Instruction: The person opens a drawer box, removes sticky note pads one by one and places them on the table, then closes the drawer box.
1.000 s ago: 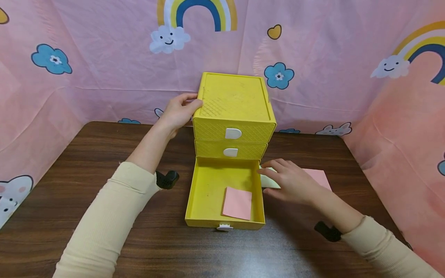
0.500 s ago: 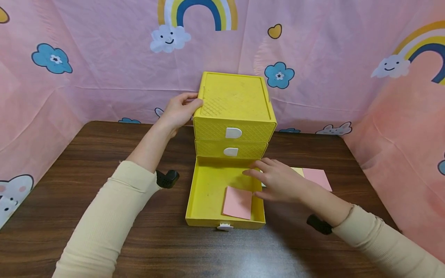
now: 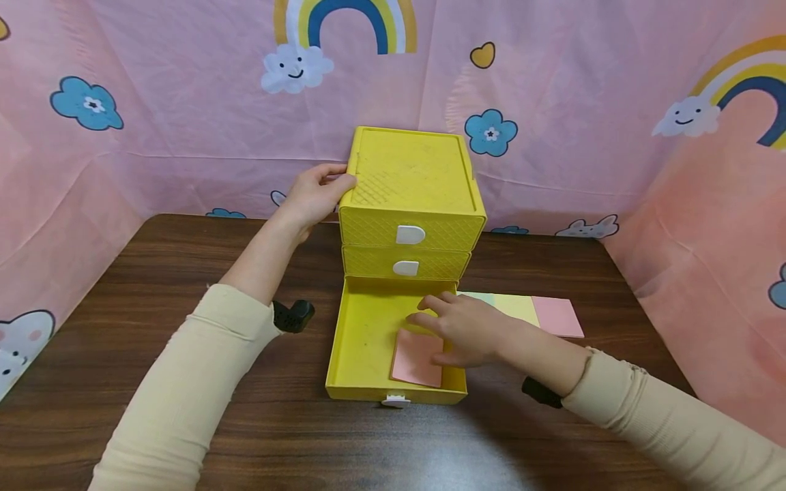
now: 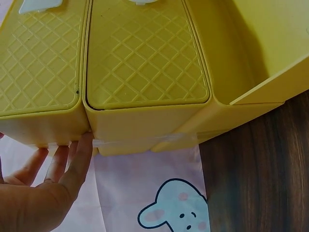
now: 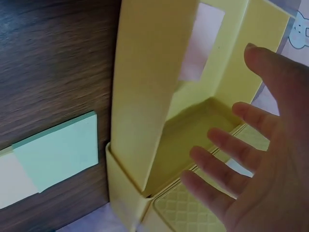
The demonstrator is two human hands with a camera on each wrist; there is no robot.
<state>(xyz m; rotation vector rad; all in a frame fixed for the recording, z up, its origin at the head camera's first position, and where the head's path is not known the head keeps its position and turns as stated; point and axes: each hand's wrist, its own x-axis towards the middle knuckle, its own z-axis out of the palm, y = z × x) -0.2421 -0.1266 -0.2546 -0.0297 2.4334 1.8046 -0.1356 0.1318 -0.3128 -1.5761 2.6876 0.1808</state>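
Observation:
A yellow three-tier drawer unit (image 3: 411,170) stands on the table, its bottom drawer (image 3: 362,341) pulled out. My left hand (image 3: 313,199) rests against the unit's upper left side; in the left wrist view its fingertips press the side wall. Inside the drawer, toward the front right, lies a pink sticky note pad (image 3: 414,361). Above it hovers my right hand (image 3: 469,331), fingers spread and holding nothing, partly covering the pad. On the table right of the drawer, green (image 5: 63,150), yellow (image 3: 518,308) and pink sticky notes (image 3: 557,317) lie in a row.
The two upper drawers, with white handles (image 3: 410,234), are closed. The dark wooden table (image 3: 270,409) meets a pink patterned cloth (image 3: 215,123) at the back and sides. A black wrist device (image 3: 293,316) sits by the left cuff.
My right hand has moved left from beside the green notes to over the open drawer, leaving the row of notes in view. My left hand stays against the unit.

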